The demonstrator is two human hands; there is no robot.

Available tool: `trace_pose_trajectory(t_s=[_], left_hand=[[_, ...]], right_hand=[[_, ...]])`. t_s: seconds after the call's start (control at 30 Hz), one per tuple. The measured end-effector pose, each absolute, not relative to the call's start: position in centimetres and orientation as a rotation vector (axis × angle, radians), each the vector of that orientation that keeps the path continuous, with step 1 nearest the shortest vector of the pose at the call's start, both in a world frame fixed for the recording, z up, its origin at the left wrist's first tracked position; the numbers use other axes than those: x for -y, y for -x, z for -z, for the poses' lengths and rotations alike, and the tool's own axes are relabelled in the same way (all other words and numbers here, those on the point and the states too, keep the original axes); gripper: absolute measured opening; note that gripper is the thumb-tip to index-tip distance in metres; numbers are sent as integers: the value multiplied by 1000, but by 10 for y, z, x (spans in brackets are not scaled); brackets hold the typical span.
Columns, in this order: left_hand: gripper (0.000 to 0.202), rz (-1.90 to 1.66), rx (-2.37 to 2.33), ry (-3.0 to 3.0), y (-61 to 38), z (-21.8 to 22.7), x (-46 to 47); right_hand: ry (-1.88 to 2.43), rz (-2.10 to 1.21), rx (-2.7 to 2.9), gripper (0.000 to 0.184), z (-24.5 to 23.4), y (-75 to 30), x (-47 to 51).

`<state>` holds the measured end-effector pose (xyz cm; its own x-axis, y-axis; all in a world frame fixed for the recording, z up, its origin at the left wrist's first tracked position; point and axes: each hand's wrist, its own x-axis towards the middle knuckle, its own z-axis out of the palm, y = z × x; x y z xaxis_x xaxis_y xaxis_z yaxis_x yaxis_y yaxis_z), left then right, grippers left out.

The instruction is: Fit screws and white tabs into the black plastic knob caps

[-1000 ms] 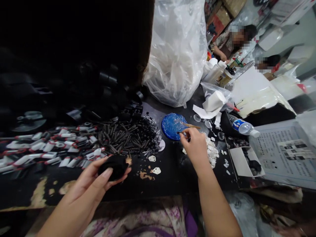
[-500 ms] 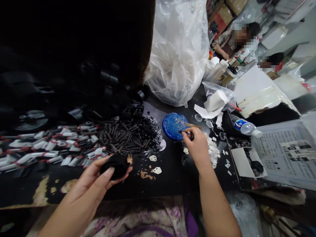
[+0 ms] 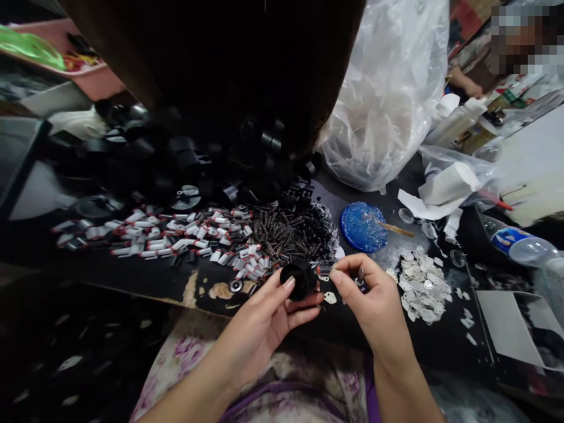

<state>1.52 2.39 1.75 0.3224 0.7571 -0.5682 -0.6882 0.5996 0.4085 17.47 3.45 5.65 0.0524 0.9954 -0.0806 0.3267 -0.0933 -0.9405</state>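
My left hand (image 3: 268,314) is closed around a black, round, hollow plastic housing (image 3: 298,283), its open side facing up. Close to its right side, my right hand (image 3: 370,299) has thumb and index finger pinched on a small thin part with a red end (image 3: 323,271), mostly covered by the fingertips. A small metal-tipped piece (image 3: 360,279) also shows among the curled fingers of that hand; its kind is unclear. Below the pinch, a white flat plate with holes (image 3: 329,298) lies on the black table.
Left lie grey-white sleeves with red rings (image 3: 167,241), dark springs (image 3: 282,232) and black housings (image 3: 185,153). Beyond my right hand are a blue lid with clear gel and a wooden stick (image 3: 362,228), a white plate pile (image 3: 423,288), a plastic bag (image 3: 383,106) and a bottle (image 3: 520,242).
My right hand has left the edge of the blue lid and come beside the black housing in my left hand. The view has swung left.
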Motion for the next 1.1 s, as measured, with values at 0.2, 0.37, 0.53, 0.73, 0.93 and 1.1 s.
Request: trace_pose_trajectory(t_s=[0.2,0.37,0.53,0.73,0.93,1.1], left_hand=[[14,-951,-761,-144,-14,-14,-18],[19,-1075,-872,-360,-13,-6,-11],[24,-1016,-869,-344,-6,-3,-9],[22,-879,-821,-321,7,-6,4],[21,-954,-902,-288,15,0,6],[19,-1078,-987,-212,16,7,2]], right_hand=[[1563,-1001,1491,7,-62,-169,-35],[1558,-960,1636,4,-60,-170,-28],[1479,-1089,1748,15,-63,-180,-26],[1370,-1589,1525,12,-56,-185,-25],[1557,-1234,1749,12,-42,-169,-33],[1910,-302,2269,10,-24,-153,-52]])
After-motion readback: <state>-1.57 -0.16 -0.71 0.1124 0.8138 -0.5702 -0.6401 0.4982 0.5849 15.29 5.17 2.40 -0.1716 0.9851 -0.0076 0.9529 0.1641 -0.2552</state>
